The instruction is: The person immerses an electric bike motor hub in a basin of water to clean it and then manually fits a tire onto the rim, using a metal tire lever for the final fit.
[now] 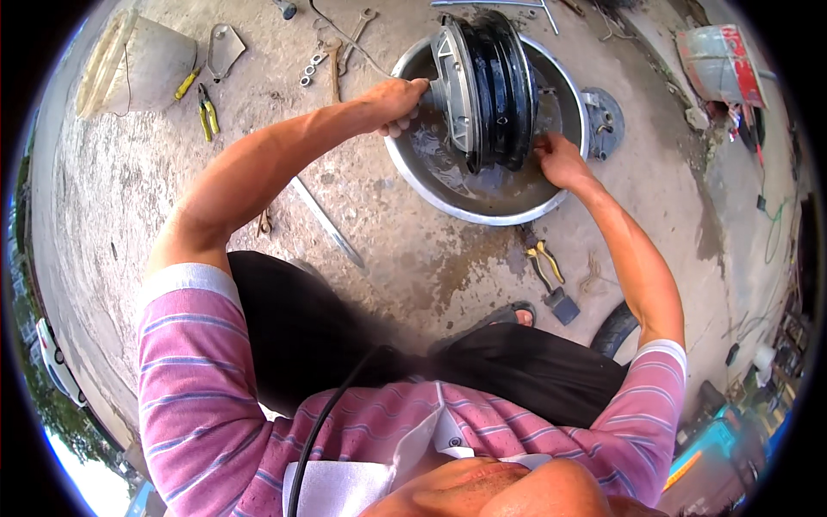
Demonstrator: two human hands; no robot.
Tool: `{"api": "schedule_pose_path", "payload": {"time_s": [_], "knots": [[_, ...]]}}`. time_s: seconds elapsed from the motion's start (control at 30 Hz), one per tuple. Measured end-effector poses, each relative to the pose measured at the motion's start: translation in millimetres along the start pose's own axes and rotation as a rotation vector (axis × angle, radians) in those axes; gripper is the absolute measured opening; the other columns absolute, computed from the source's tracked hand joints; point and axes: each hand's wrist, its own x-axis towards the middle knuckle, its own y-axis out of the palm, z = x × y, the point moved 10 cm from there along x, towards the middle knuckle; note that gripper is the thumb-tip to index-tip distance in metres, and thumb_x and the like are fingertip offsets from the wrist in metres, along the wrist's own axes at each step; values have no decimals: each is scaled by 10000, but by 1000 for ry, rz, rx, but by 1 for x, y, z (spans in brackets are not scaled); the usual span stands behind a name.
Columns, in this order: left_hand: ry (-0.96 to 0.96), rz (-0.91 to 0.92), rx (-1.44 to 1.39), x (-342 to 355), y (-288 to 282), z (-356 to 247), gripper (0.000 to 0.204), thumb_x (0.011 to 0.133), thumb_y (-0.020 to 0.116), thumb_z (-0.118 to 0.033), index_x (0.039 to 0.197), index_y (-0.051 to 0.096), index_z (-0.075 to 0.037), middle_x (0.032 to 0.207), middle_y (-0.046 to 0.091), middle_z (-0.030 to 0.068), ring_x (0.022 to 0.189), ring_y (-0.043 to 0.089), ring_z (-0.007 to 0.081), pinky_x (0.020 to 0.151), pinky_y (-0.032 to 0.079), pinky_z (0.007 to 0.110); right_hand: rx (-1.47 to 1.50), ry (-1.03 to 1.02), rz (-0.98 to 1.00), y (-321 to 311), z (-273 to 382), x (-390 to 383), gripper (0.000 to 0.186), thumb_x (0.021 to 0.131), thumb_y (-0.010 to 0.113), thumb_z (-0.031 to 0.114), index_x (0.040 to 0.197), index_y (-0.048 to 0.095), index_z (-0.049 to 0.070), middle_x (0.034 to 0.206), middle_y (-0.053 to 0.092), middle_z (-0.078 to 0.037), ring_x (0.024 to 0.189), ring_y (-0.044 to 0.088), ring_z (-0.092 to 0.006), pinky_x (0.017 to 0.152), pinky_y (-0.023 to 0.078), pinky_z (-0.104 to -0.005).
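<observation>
A black wheel rim with a silver hub, a hub motor wheel [495, 95], stands on edge in a round metal basin [474, 214] of murky water. My left hand [398, 103] is closed round the axle stub on the wheel's left side. A thin dark cable [349, 39] runs from near that hand toward the far edge. My right hand [564, 162] is over the basin's right part, its curled fingers against the wheel's lower right edge; the fingertips are partly hidden. The rim looks wet and shiny.
Left lie yellow-handled pliers [208, 112], a yellow screwdriver [186, 84], wrenches [334, 69] and a whitish bucket [142, 65]. A round metal cover [605, 123] sits right of the basin. Nearer me are more pliers [544, 263], a flat metal bar [327, 221] and a tyre [615, 329].
</observation>
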Motion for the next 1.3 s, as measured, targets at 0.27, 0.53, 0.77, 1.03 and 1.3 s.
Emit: {"api": "schedule_pose_path", "payload": {"time_s": [0.27,0.53,0.77,1.03,1.3], "knots": [[10,3,-18,2,0,-3,668,1059,330,-567,836,620,-8,687,627,105,546,635,212,487,507,353,1086,585,482,67,-12,11,228,1032,534,246,937,641,68,758,610,-45,629,606,-155,509,478,-296],[-18,0,-22,-4,-1,5,624,1041,345,-535,869,627,-6,730,660,117,578,659,230,535,527,377,795,-250,-261,-135,166,-16,249,1018,575,241,988,692,23,909,699,-87,809,672,-181,721,518,-303],[-5,21,-7,1,4,-5,664,1050,353,-564,912,642,17,732,654,119,563,648,220,494,515,361,-279,-819,-572,-100,255,-43,404,947,632,240,1256,655,-19,1331,641,-155,1300,545,-333,1128,377,-487],[6,45,20,-2,14,-5,685,1058,334,-584,942,645,15,704,621,93,552,635,206,486,514,346,-358,-769,-291,-47,203,-130,744,782,725,194,1457,495,-17,1616,377,-139,1500,344,-312,1203,273,-539],[-50,98,-75,-3,14,10,649,1033,351,-561,1007,694,-12,731,647,103,561,647,221,501,525,368,-223,-883,12,16,148,-154,424,746,731,115,1155,678,18,1236,654,-125,1241,575,-329,1047,440,-495]]}}
